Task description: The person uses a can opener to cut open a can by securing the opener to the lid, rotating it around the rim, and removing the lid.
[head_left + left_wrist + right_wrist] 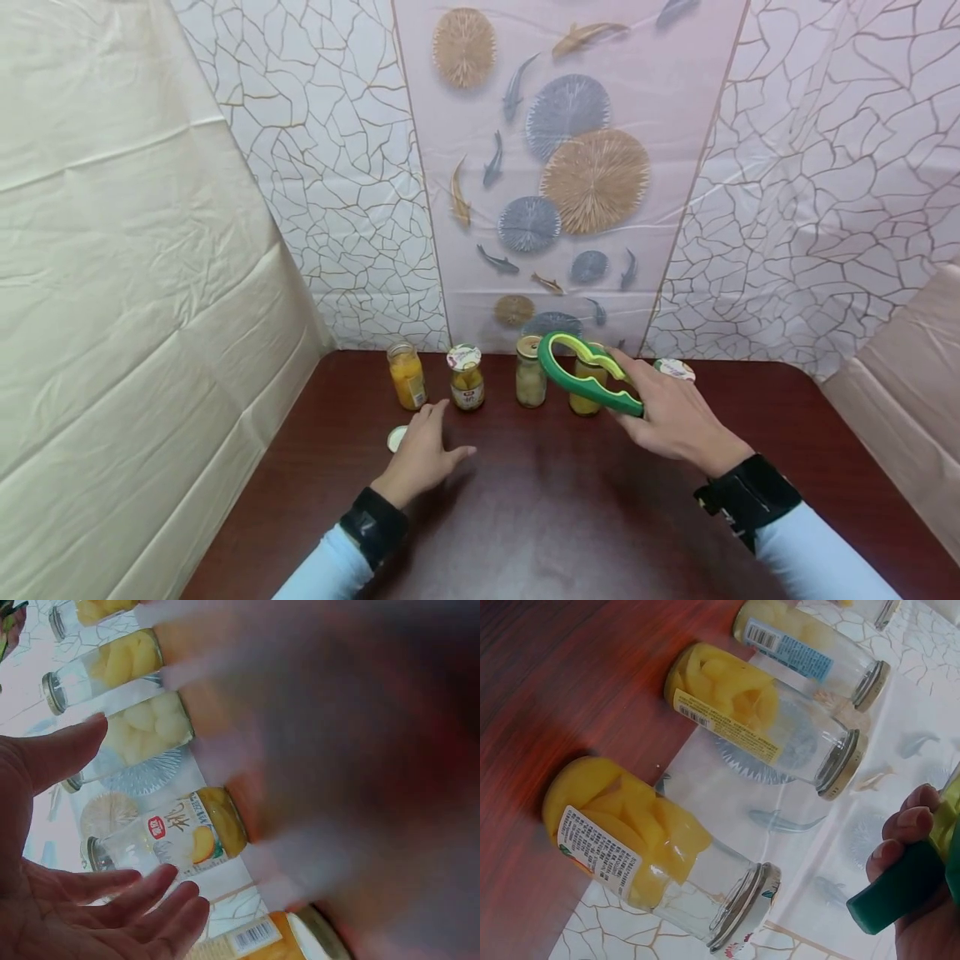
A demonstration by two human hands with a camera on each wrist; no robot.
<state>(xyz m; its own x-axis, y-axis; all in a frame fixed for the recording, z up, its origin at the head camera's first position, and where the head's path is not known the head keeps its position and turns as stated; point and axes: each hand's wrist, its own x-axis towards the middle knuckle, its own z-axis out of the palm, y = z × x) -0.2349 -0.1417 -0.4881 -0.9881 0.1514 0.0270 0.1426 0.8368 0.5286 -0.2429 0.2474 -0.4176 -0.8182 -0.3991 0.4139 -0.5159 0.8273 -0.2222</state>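
Note:
My right hand (671, 412) grips a green jar opener (562, 371) with a wavy light-green inner edge, held up in front of the right-hand jars. My left hand (422, 460) hangs over the table with fingers spread, holding nothing. Just beyond it stands a labelled fruit jar (467, 387) with a patterned white lid. Left of that is a lidless jar of orange fruit (408, 382). A loose white lid (397, 437) lies beside the left hand, partly hidden by it.
Rightward in the row stand a jar of pale fruit (531, 383) and a yellow fruit jar (724, 690), both lidded. The rightmost lidded jar (622, 817) is mostly behind my right hand in the head view. Patterned cloth (360, 208) hangs behind the dark red table (540, 517).

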